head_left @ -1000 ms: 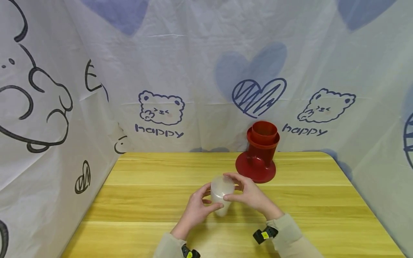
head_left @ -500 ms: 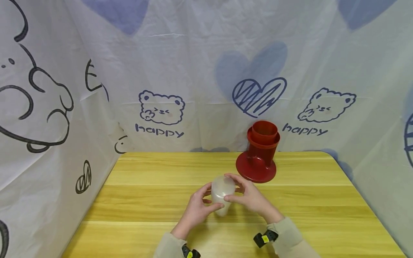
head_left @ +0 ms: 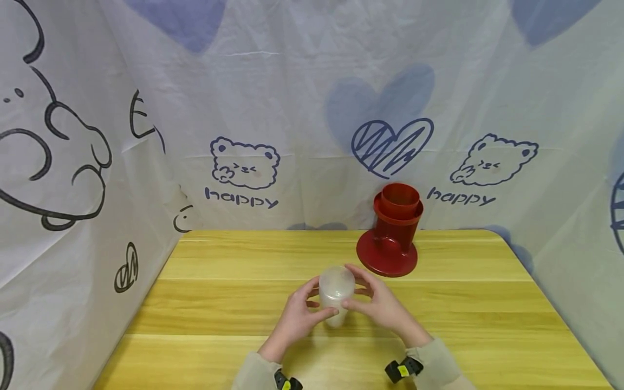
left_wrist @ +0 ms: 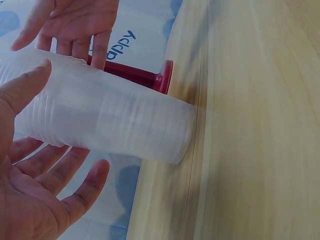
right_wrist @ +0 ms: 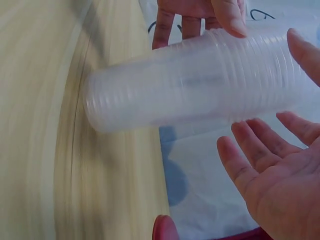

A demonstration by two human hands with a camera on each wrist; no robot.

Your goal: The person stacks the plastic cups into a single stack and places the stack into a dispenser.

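Observation:
A tall stack of clear plastic cups (head_left: 337,283) stands upright low over the table between my two hands. My left hand (head_left: 298,314) holds it from the left, thumb across the near side and fingers round the back. On the right, my right hand (head_left: 382,303) has its fingers spread loosely round the upper part, thumb and index fingertips right at the edge. In the right wrist view, the right hand (right_wrist: 280,165) shows fairly straight fingers at the ribbed rims, one fingertip apart from the stack. The lower end of the cups (left_wrist: 177,132) is close to the wood.
A red plastic holder (head_left: 397,227) with a round base stands at the back right of the wooden table (head_left: 219,303). White cloth (head_left: 302,108) with blue drawings hangs behind and at the sides. Each wrist wears a black band (head_left: 403,369).
My right hand has loosened and drawn slightly to the right, its thumb sliding toward the cups' edge. The left hand and the stack stay about where they were.

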